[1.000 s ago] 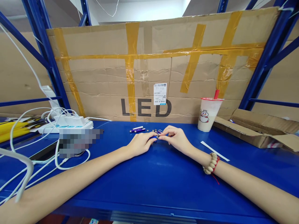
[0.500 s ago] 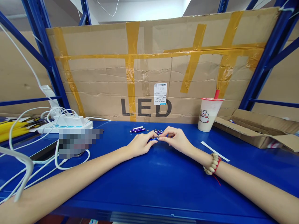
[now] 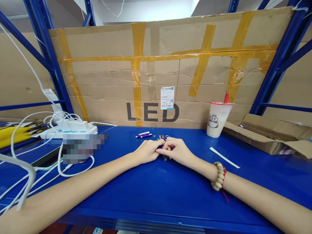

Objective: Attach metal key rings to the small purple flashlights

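My left hand [image 3: 148,151] and my right hand [image 3: 179,150] meet over the middle of the blue table [image 3: 146,191]. Between them the fingers of my left hand are closed around a small blue metallic piece [image 3: 160,147], mostly hidden. My right hand's thumb and fingers pinch at its near end; whether they hold a part of their own is too small to tell. A small dark round part shows just below the fingertips. Behind my left hand lie blue and silver pen-like tubes [image 3: 145,136]. Several tiny metal parts [image 3: 161,136] are scattered behind the fingertips.
A white power strip [image 3: 73,130] with tangled white cables and a dark device sits at the left. On the right are a cup [image 3: 218,120] with a red straw, a white strip [image 3: 224,158] and an open cardboard box [image 3: 263,136]. Cardboard [image 3: 107,81] stands behind.
My right hand has shifted slightly left and down, closer against my left hand. The blue piece is now more covered, and a small dark part shows beneath the fingers.
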`<action>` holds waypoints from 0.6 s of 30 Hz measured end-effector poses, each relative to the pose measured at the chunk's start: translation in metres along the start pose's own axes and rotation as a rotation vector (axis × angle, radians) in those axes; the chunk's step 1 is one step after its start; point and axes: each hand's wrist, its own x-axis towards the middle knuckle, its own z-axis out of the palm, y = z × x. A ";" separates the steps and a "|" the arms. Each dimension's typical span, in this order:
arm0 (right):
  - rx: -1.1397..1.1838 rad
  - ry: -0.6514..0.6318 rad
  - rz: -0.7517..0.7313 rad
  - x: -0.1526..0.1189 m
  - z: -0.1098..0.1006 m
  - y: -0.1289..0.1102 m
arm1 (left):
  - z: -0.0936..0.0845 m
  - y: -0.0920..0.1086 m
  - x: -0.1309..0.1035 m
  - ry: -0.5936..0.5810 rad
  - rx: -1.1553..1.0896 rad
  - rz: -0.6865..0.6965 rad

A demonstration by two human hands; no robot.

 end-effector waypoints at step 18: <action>-0.138 -0.333 -0.249 -0.005 -0.009 -0.016 | 0.000 0.005 0.003 0.085 -0.066 -0.268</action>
